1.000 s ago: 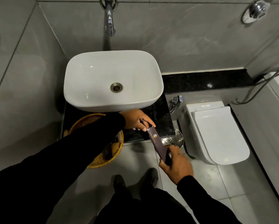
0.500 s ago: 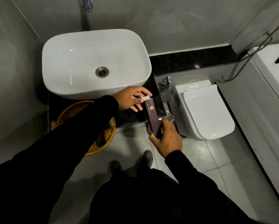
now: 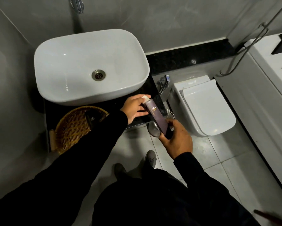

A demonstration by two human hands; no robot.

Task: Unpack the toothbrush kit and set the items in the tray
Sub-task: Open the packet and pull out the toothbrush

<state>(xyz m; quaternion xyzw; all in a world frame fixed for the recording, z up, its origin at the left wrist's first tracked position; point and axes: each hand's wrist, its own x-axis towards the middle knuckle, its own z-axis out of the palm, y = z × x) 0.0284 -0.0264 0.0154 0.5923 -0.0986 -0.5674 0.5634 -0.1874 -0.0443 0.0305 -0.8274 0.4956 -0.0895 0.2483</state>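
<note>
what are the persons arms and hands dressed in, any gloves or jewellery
Both arms wear long black sleeves reaching the wrists, plain, with no markings visible. The left hand and right hand are bare: no gloves, and no ring or watch can be seen from this view. The clothing below looks equally dark.

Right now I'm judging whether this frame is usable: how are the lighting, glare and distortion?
Head view: dim overall, sleeves nearly black; soft glare on the white sink; wide-angle bending along the wall edges; purple box logo visible, its small print unreadable.
</note>
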